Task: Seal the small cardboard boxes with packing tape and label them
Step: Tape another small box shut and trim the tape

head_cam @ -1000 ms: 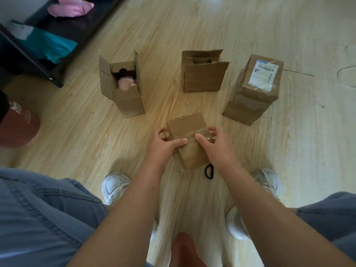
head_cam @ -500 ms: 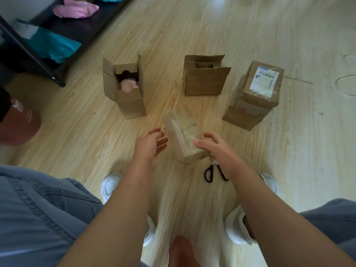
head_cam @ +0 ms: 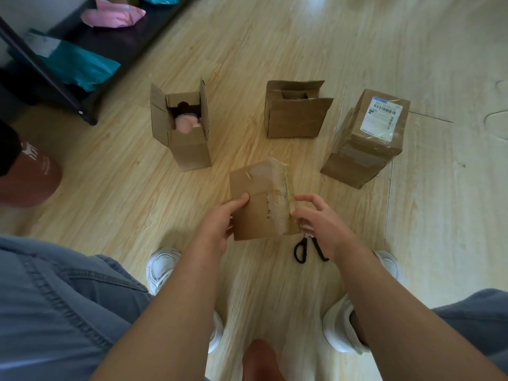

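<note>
The person is holding a box (head_cam: 258,199) just above the floor (head_cam: 110,188), in the near middle of the scene, with one broad face turned up toward the camera. The left hand (head_cam: 220,218) is gripping its left edge, with the thumb (head_cam: 239,202) lying flat on the face and the other fingers hidden behind the cardboard. The right hand (head_cam: 319,218) is meeting the right edge, where wrinkled clear tape (head_cam: 277,193) is running along the side. Its fingers (head_cam: 305,199) are loosely curled with the tips at the tape, but whether they are pinching it or only pressing it cannot be told.

Black scissors (head_cam: 302,250) are lying on the floor just near of the box, partly hidden under the right hand.

Three more boxes are standing farther off in a row. The open box (head_cam: 189,144) on the left is showing something pink (head_cam: 187,123) inside, and the middle box (head_cam: 295,116) is sitting with its flaps partly folded. The sealed box (head_cam: 365,144) on the right is leaning — it is wrapped in tape and carrying a white label (head_cam: 380,118) on top. At the far left a dark shelf (head_cam: 123,48) is holding pink and teal bags.
</note>
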### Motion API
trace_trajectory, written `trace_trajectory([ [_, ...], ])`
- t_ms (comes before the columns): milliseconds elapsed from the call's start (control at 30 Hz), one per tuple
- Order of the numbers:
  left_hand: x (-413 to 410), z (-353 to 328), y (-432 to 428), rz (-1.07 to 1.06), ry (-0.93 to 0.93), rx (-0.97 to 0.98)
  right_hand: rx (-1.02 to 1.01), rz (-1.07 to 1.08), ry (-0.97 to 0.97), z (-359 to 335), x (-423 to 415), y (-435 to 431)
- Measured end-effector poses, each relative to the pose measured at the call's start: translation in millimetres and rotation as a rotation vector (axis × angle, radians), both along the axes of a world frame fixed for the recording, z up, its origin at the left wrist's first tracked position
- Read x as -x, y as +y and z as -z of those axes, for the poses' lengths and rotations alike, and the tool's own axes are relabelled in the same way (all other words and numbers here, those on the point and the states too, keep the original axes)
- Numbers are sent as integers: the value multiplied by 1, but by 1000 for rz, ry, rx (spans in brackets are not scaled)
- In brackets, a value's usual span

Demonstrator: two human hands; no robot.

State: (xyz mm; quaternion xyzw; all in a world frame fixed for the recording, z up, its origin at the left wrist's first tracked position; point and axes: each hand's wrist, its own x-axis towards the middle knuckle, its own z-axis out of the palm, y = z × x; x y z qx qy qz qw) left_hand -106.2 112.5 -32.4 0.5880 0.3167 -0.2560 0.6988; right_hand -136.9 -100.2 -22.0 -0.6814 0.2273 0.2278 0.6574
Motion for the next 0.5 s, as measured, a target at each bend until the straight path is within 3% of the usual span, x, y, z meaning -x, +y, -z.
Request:
trace_trajectory([
  [333, 1, -15, -10, -83, -197, -218, 4, -107, 22, -3, 3, 9],
  [500, 1, -11, -11, -19, -177, -180, 12, -131, 34, -2, 2, 9],
])
